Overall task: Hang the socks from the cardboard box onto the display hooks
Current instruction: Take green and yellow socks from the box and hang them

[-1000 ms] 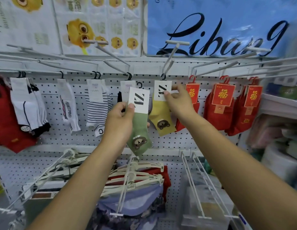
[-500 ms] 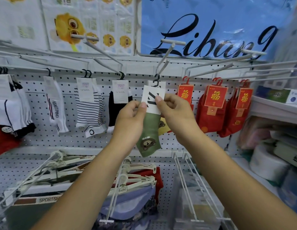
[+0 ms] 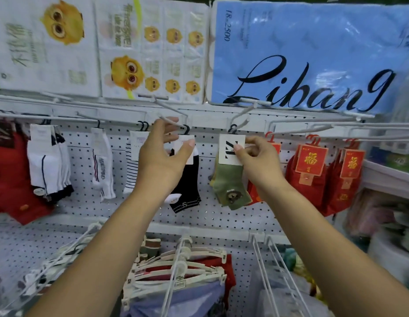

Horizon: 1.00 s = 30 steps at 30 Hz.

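Hold the green sock (image 3: 231,181) by its white header card (image 3: 228,148) with the right hand (image 3: 258,161), thumb and forefinger pinched on the card's 3 o'clock edge, and check for full seating of the black hanger loop (image 3: 232,128) at the card's 12 o'clock over the display hook (image 3: 241,117) before letting go. Ease it toward the pegboard (image 3: 221,216) without twist. Leave the left hand (image 3: 160,156), at 9 o'clock of the sock, fingers spread wide and holding nothing, free to fetch 1 more from the cardboard box, not in view.

We face a white pegboard wall (image 3: 221,217) under a shelf (image 3: 205,110) carrying owl-printed packs (image 3: 47,53) and a blue Libang pack (image 3: 313,46).
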### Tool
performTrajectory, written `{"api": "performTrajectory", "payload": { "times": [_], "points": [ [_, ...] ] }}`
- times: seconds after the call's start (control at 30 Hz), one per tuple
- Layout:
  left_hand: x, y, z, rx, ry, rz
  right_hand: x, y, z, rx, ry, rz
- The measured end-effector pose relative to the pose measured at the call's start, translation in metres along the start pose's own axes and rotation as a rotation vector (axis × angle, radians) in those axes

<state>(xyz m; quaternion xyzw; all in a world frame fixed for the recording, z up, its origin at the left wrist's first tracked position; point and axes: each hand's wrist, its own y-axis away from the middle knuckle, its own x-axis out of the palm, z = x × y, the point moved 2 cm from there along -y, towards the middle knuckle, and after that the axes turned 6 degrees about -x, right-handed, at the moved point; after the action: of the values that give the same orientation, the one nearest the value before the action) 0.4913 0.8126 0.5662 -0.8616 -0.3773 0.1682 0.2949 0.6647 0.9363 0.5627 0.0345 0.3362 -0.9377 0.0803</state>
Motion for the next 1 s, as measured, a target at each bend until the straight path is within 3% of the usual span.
{"api": "performTrajectory", "payload": {
  "times": [0.53, 0.8, 1.0],
  "points": [
    [-0.016, -0.011, 0.012, 0.04, -0.091, 0.088, 0.007, -0.012, -0.015, 0.046, 0.181, -0.008],
    [-0.038, 0.003, 0.025, -0.007, -0.087, 0.288, 0.0, 0.043, 0.003, -0.039, 0.321, -0.114],
    [-0.048, 0.051, 0.055, -0.037, -0.125, 0.383, 0.017, 0.106, 0.001, -0.076, 0.389, 0.004]
  ]
}}
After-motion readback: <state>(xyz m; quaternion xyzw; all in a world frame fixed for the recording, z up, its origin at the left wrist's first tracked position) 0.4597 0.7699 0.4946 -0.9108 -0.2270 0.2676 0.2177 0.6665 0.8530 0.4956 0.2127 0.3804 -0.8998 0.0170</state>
